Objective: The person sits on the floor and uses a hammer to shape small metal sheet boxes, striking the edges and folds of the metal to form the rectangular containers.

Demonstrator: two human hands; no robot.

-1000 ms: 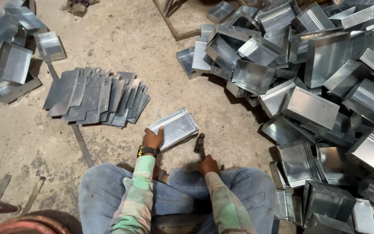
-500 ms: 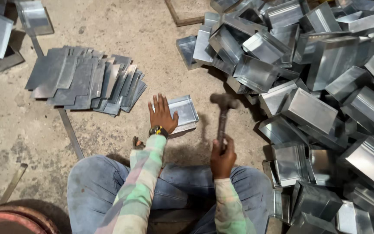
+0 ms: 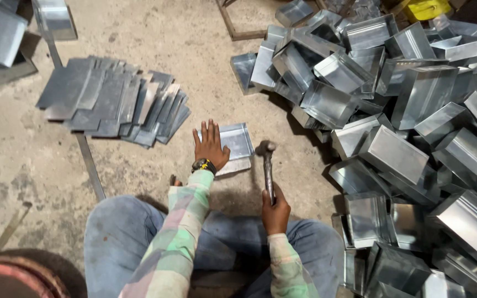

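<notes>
I sit on a concrete floor with my knees in blue jeans. My left hand (image 3: 211, 145), with a watch on the wrist, lies flat with fingers spread on a shallow sheet-metal tray (image 3: 236, 140) that rests on the floor in front of me. My right hand (image 3: 275, 208) grips the handle of a hammer (image 3: 266, 160), whose head hangs just beside the tray's right edge.
A large heap of shiny folded metal boxes (image 3: 393, 127) fills the right side. Flat grey metal sheets (image 3: 114, 102) are fanned out on the floor at the left. More boxes (image 3: 6, 38) lie at the top left. A thin metal strip (image 3: 90, 165) lies on the floor.
My left hand went from gripping the tray's edge to lying flat on it. My right hand lifted the hammer, and its head has now come down beside the tray.
</notes>
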